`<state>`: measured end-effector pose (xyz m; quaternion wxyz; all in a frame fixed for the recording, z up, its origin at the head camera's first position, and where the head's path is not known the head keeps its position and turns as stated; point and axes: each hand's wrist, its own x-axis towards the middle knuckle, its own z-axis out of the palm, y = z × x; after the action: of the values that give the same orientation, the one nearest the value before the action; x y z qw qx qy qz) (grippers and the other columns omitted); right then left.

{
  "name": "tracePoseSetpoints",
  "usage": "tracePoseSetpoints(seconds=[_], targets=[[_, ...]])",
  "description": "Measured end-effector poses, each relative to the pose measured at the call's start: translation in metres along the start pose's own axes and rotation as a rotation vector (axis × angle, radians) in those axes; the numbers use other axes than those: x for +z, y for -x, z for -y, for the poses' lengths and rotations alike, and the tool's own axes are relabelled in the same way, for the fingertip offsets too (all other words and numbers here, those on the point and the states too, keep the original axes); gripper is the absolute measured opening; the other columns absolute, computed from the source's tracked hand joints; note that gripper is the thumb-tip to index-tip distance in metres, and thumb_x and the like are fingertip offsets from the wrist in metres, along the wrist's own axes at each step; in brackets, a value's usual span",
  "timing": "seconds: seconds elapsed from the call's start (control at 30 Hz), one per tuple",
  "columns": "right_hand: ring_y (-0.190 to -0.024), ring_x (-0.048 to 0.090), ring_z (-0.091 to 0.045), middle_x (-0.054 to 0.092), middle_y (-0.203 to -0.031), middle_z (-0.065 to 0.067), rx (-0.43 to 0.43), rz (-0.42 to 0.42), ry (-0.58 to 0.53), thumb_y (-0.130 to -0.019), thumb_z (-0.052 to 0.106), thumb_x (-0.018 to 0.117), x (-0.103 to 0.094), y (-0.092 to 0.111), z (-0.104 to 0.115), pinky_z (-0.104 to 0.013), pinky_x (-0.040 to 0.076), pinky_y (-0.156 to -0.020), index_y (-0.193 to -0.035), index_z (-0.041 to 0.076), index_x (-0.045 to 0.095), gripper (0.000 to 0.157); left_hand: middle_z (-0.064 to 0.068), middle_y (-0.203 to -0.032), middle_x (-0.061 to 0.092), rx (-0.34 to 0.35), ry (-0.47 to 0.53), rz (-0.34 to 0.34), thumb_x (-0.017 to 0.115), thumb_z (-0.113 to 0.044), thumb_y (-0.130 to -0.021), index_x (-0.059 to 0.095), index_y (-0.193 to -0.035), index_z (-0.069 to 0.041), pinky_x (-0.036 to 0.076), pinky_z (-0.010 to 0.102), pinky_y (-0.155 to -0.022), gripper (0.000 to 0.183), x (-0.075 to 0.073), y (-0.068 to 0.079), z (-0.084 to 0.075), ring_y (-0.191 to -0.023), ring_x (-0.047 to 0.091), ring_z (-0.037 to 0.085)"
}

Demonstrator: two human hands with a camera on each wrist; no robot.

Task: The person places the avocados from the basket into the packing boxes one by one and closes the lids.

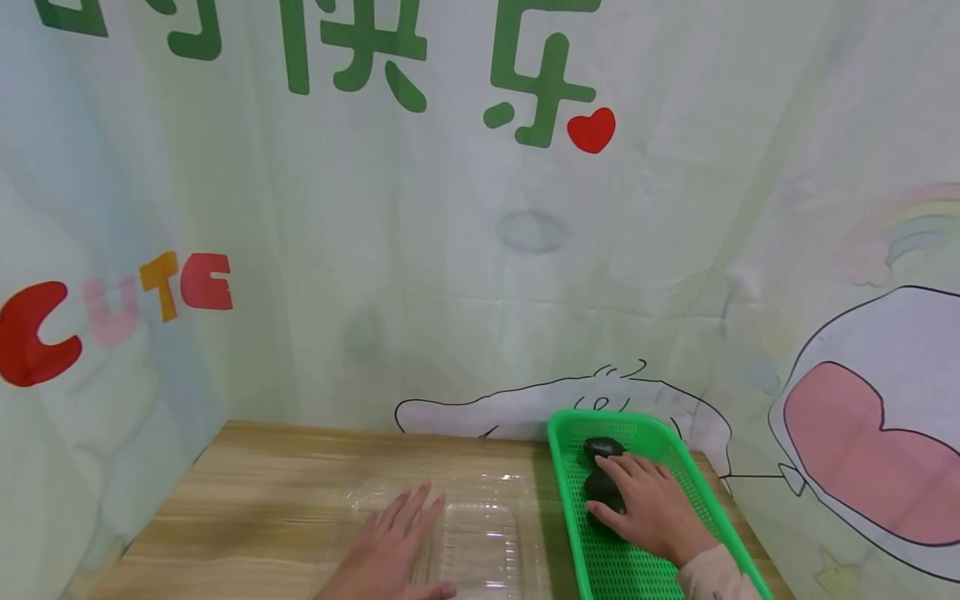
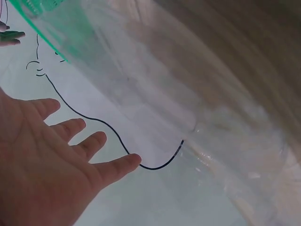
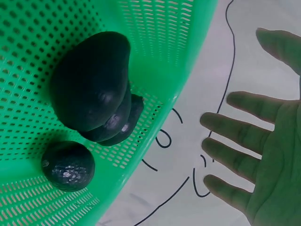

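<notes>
My right hand is over the green perforated basket, fingers extended, with dark avocados below and beside it. In the right wrist view the fingers of this right hand are spread and apart from the avocados; one large avocado overlaps others, and a rounder one lies separately. To the left, my left hand reaches over the left side of a clear plastic container. In the left wrist view the palm of the left hand shows, fingers loosely extended, holding nothing; whether it touches the clear plastic I cannot tell.
A wooden table carries the container and the basket, which stands at the right side. Behind the table hangs a pale printed cloth with green characters and cartoon drawings, close to the table's back edge.
</notes>
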<state>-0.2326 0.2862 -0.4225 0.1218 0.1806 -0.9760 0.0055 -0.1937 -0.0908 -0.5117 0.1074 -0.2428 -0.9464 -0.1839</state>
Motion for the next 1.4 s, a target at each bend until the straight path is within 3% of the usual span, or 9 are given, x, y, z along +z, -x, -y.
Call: tracePoseSetpoints(seconds=[0.17,0.37,0.8,0.93,1.13,1.4], targets=[[-0.119,0.055,-0.03,0.06,-0.127,-0.004,0.021,0.088,-0.001,-0.084,0.076,0.043,0.002,-0.004,-0.005,-0.055,0.043,-0.097,-0.129,0.02,0.059,0.074,0.013,-0.156,0.027,-0.014,0.003,0.042,0.049,-0.084,-0.072,0.033,-0.15,-0.016,0.036,0.072,-0.092,0.105,0.005,0.001,0.0,-0.135,0.034,0.042],[-0.115,0.058,-0.03,0.061,-0.126,-0.005,0.022,0.171,-0.012,-0.083,0.07,0.054,0.009,-0.01,-0.011,-0.051,0.047,-0.092,-0.127,0.019,0.061,0.067,0.013,-0.157,0.026,-0.031,-0.024,0.068,0.047,-0.084,-0.073,0.031,-0.15,-0.017,0.036,0.072,-0.092,0.104,0.013,0.001,0.0,-0.135,0.035,0.042],[-0.096,0.064,-0.027,0.063,-0.115,-0.007,-0.018,0.254,-0.074,-0.083,0.048,0.069,0.029,-0.012,-0.022,-0.048,0.053,-0.076,-0.121,0.012,0.063,0.053,0.011,-0.157,0.025,-0.058,-0.057,0.098,0.044,-0.084,-0.075,0.031,-0.15,-0.018,0.034,0.072,-0.095,0.101,0.029,0.005,0.0,-0.137,0.034,0.04],[-0.089,0.063,-0.024,0.061,-0.11,-0.004,-0.054,0.254,-0.08,-0.082,0.046,0.07,0.036,-0.011,-0.026,-0.044,0.053,-0.069,-0.12,0.011,0.063,0.052,0.011,-0.158,0.024,-0.051,-0.063,0.113,0.039,-0.088,-0.073,0.03,-0.15,-0.017,0.036,0.072,-0.093,0.105,0.03,0.005,0.002,-0.136,0.035,0.039],[-0.073,0.058,-0.014,0.056,-0.102,-0.001,-0.104,0.175,-0.028,-0.081,0.038,0.075,0.043,-0.015,-0.032,-0.031,0.047,-0.054,-0.117,0.01,0.064,0.047,0.012,-0.159,0.02,-0.07,-0.042,0.165,0.036,-0.094,-0.066,0.026,-0.151,-0.013,0.033,0.073,-0.094,0.118,0.026,0.006,0.003,-0.139,0.03,0.039],[-0.077,0.054,-0.015,0.052,-0.101,-0.004,-0.015,0.175,-0.016,-0.078,0.034,0.079,0.045,-0.02,-0.033,-0.034,0.048,-0.057,-0.113,0.01,0.066,0.045,0.011,-0.16,0.017,-0.129,-0.008,0.243,0.039,-0.096,-0.058,0.026,-0.15,-0.008,0.029,0.075,-0.096,0.128,0.018,0.005,-0.001,-0.14,0.027,0.039]])
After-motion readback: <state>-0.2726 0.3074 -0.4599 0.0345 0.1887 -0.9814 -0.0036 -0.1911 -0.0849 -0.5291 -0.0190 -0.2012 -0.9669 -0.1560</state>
